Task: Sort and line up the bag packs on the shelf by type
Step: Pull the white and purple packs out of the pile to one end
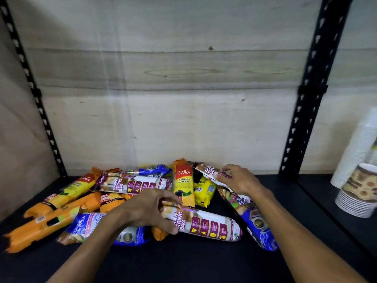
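A jumbled heap of bag packs lies on the black shelf (183,262). My left hand (146,209) grips the left end of a white and maroon draw string pack (208,223) at the front. My right hand (238,179) pinches another draw string pack (206,169) at the back right. A third draw string pack (134,184) lies in the middle. Orange and yellow garbage bag packs (183,182) (67,190) (40,223) sit upright in the centre and across the left. Blue packs (259,223) (87,227) (151,170) lie right, front left and at the back.
Black perforated uprights (306,94) (30,88) frame the bay, with a pale wooden back panel (183,119) behind. Stacks of paper cups (359,188) lean on the neighbouring shelf at the right. A small yellow pack (204,190) sits under the right hand's pack.
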